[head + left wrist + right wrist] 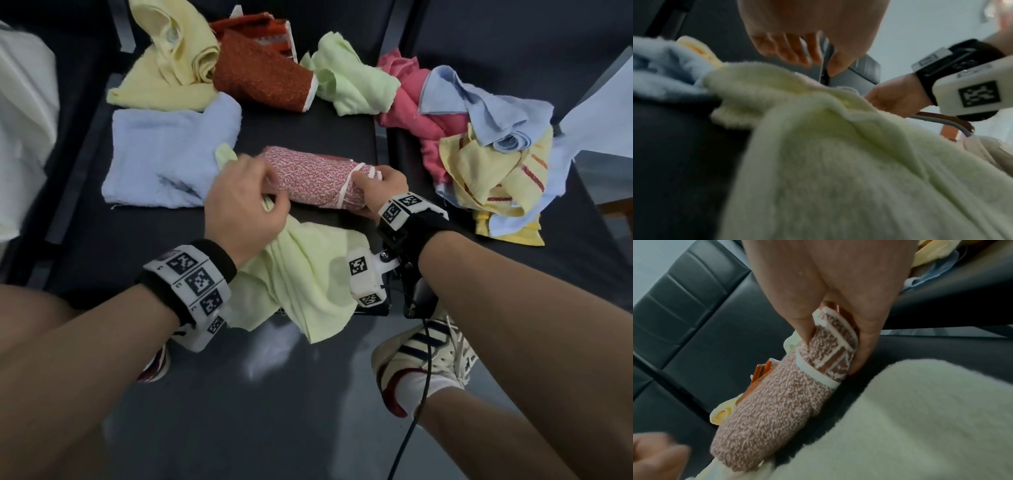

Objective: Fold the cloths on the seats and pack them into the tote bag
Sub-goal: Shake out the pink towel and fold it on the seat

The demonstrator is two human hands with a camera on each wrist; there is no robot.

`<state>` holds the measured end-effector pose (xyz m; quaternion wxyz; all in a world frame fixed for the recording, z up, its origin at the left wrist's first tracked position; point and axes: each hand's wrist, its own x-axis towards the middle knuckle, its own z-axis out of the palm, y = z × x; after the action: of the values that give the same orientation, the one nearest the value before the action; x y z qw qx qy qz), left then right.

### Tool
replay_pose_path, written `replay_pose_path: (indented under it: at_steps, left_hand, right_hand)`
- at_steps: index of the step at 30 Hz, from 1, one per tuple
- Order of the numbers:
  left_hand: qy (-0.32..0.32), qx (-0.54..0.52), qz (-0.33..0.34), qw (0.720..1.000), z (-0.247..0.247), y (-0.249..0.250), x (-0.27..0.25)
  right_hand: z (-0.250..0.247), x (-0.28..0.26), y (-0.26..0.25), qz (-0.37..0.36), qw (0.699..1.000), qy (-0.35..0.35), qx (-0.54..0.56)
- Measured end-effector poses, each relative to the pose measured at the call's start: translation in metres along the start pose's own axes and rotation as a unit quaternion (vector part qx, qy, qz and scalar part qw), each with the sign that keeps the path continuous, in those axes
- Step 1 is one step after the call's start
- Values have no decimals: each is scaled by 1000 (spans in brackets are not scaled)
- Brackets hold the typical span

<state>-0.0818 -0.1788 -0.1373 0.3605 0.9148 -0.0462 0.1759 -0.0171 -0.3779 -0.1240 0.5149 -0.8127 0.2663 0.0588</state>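
A rolled, speckled pink-and-white terry cloth with white edging [318, 181] lies across the middle of the black padded seat [308, 126]. The right hand [380, 188] grips its right end, thumb and fingers curled round the roll, as the right wrist view shows plainly [830, 363]. The left hand [243, 202] is at the roll's left end with its fingers bent; whether they actually pinch the roll or only brush it cannot be told, since the left wrist view is blurred and shows the fingers [795, 53] hanging loosely curled above the fabric.

A crumpled pale green towel [308, 277] lies just beneath the left hand and spills over the near edge of the seat. To the left, a flat light blue towel [164, 154] rests on the seat. At the far side sit a pale yellow towel [171, 58], a rust-orange nubby cloth [263, 78] and a second pale green cloth [352, 82]. On the right seat a heap holds a pink cloth [407, 99], a blue cloth [479, 106] and a yellow cloth with red stripes [496, 178]. White fabric at the far left edge [24, 113] may be the tote bag.
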Motion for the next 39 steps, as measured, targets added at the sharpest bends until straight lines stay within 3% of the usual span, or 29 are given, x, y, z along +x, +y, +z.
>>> replay_pose_path:
  at_steps: [3,6,11,14,16,20,22,24,29,32,34,39]
  left_hand:
    - [-133,-29,64,989,-6,12,-8]
    - [-282,31,110,952,-1,11,-18]
    - [-327,56,85,939,1,7,-20]
    - [-387,101,90,912,0,8,-17]
    - [-395,95,79,910,2,10,-16]
    - [-341,45,3,939,5,14,-11]
    - [-291,-40,-36,955,3,22,-9]
    - [-254,-163,-88,949,-2,34,-4]
    - [-221,-402,-233,857,-16,48,4]
    - [-210,-552,-305,747,-25,57,0]
    - [-182,-610,-338,693,-31,65,-4]
    - [-170,-640,-382,644,-46,82,-15]
  right_hand:
    - [1,2,4,18,999,-5,26]
    - [1,14,14,35,998,-16,58]
    - [-11,-13,-6,68,989,-19,128]
    - [-19,-14,-11,90,979,-31,179]
    - [-25,-15,-16,98,974,-30,204]
    - [-39,-21,-24,101,971,-40,214]
    - [-46,-26,-27,100,969,-54,221]
    - [-51,-33,-29,101,964,-73,233]
    - [-59,-57,-28,102,952,-140,254]
    - [-61,-75,-30,106,945,-181,250]
    - [-61,-87,-31,107,943,-200,242]
    - [-65,-115,-41,111,953,-226,169]
